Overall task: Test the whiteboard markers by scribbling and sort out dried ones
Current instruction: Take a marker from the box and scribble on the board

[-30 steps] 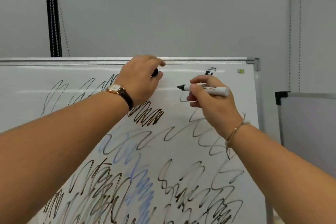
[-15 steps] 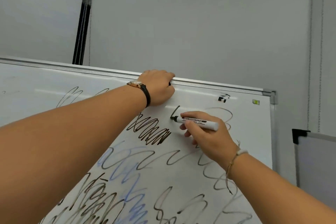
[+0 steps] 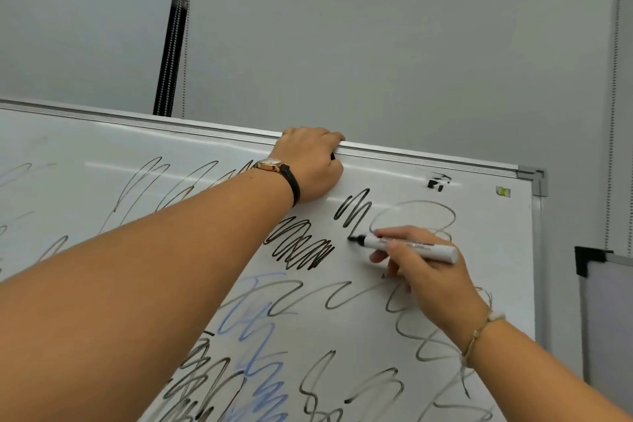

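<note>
Mid-test, with sorting not yet begun.

Right hand (image 3: 419, 260) clamped on a marker (image 3: 409, 246), tip touching the whiteboard (image 3: 479, 284) at the foot of a dark fresh scribble (image 3: 354, 209): ink flowing, likely a keeper. Left hand (image 3: 313, 164) curled over the top rim, closed on something dark, perhaps the cap. No other markers or sorted piles in view.

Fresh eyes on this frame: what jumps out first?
The right hand pressing a white marker to the whiteboard, its tip at the end of a dark black zigzag near the upper right. The left hand grips the board's top edge, seemingly closed on a small dark object. Older scribbles, black, grey and blue, cover the rest of the board.
</note>
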Tool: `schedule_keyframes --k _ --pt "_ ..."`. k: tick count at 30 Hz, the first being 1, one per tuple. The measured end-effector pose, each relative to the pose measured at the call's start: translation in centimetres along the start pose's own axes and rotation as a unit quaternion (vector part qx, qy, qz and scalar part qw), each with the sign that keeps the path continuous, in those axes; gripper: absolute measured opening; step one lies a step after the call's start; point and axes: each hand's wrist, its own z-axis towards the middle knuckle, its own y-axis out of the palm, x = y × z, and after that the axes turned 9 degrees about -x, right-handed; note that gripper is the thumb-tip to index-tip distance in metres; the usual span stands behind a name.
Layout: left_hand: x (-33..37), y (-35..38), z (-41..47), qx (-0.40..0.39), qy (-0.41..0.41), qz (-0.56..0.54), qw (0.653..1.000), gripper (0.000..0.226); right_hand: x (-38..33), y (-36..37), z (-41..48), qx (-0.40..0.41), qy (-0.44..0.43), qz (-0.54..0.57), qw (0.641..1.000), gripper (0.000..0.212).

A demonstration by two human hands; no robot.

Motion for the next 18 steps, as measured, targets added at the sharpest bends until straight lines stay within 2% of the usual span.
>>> schedule_keyframes --k 1,5,8,9,12,16,18 --pt "0.0 0.0 0.0 0.0 0.0 0.0 1.0 0.046 0.1 0.1 -0.3 -0.012 0.002 0.004 1.0 0.012" --pt "-0.1 0.2 -0.1 0.001 0.001 0.004 1.0 0.048 0.5 -0.5 -0.8 0.047 -0.012 0.01 0.999 0.022" --pt "-0.1 0.3 -0.2 -0.01 -0.003 0.014 1.0 0.059 0.4 -0.7 -1.3 -0.015 0.035 0.052 0.998 0.024" --pt "-0.1 0.4 -0.3 -0.013 -0.004 0.016 1.0 0.061 0.4 -0.9 -1.4 -0.009 0.032 0.049 0.998 0.022" --pt "-0.3 0.7 -0.3 -0.004 0.0 0.026 1.0 0.051 0.9 -2.2 -1.5 0.077 0.001 0.04 0.996 0.016" --pt "-0.3 1.0 -0.4 0.009 0.0 0.036 0.999 0.051 1.2 -3.4 -1.8 0.052 0.022 0.035 0.998 0.019" --pt "-0.3 1.1 -0.4 0.013 0.001 0.036 0.999 0.051 1.4 -4.0 -1.7 0.1 -0.008 0.005 0.995 0.011"
